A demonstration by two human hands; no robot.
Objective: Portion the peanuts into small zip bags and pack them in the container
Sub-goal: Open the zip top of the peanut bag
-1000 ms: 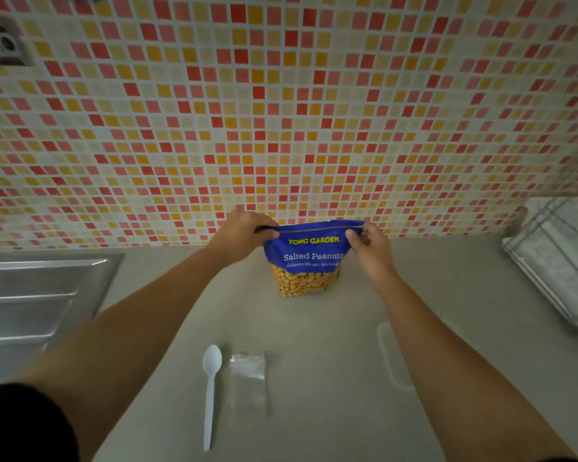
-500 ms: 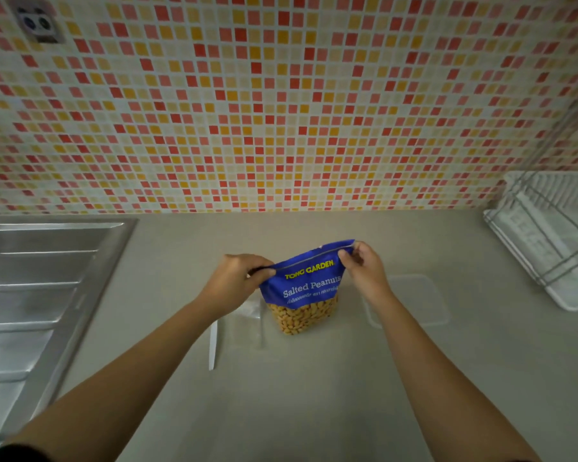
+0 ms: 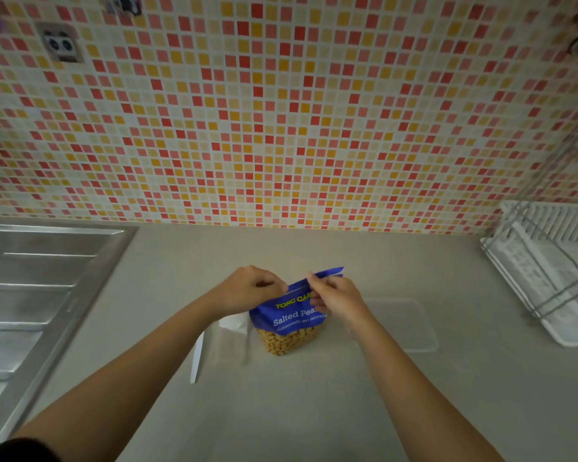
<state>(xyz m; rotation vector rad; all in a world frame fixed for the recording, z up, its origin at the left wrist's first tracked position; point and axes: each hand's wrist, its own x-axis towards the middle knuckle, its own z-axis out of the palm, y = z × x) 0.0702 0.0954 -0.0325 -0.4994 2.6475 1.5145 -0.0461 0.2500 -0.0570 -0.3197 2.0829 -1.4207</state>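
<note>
A blue bag of salted peanuts [image 3: 289,320] stands upright on the counter's middle, its lower clear window full of nuts. My left hand [image 3: 247,290] pinches the bag's top left corner. My right hand [image 3: 336,296] grips the top edge near its middle, and a blue strip of the top sticks out to the right above it. A small clear zip bag [image 3: 229,341] lies flat just left of the peanut bag, partly hidden by my left forearm. A white plastic spoon [image 3: 197,358] lies left of it. A clear shallow container [image 3: 404,325] sits to the right.
A steel sink drainboard [image 3: 37,305] fills the left side. A white dish rack with wire frame [image 3: 551,265] stands at the right edge. The mosaic tiled wall [image 3: 281,111] rises behind the beige counter [image 3: 297,411]. A wall socket [image 3: 59,45] sits high left.
The view has tilted down, so the items sit further from the wall. My right hand has slid left along the bag's top edge, and a strip of the top now sticks out right.
</note>
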